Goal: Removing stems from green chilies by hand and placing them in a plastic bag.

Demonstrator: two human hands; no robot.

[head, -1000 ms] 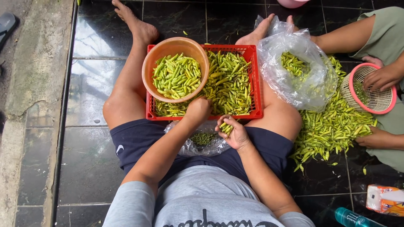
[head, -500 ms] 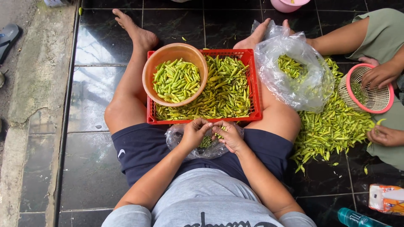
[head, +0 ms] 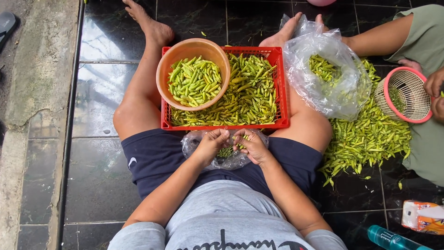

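Note:
I sit on a dark tiled floor with a red plastic crate of green chili peppers between my legs. An orange bowl of chilies rests on the crate's left part. My left hand and my right hand meet just below the crate, over a small clear plastic bag of stems in my lap. The fingers of both hands pinch a green chili between them.
A large clear bag of chilies lies to the right, beside a loose pile of chilies on the floor. Another person at the right edge holds a pink basket. A teal bottle and an orange packet lie at the bottom right. A concrete kerb runs along the left.
My left hand has come back from the crate's front edge to my lap and joined the right hand. Both hands now work together over the small bag.

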